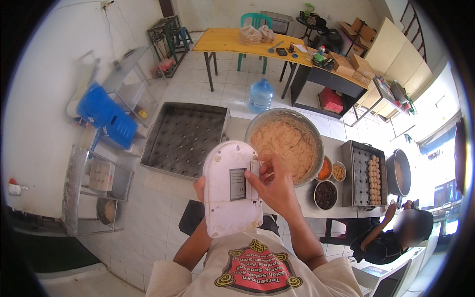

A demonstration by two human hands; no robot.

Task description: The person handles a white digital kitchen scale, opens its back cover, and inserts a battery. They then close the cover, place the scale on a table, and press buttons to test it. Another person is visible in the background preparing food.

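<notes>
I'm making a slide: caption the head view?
Left hand gripping a white device, right hand touching its edge, near a bowl of beige mix.

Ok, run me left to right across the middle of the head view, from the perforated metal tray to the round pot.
Perforated metal tray → white plastic device → large bowl of pale brown mixture → tray with rows of round balls → round pot.
</notes>
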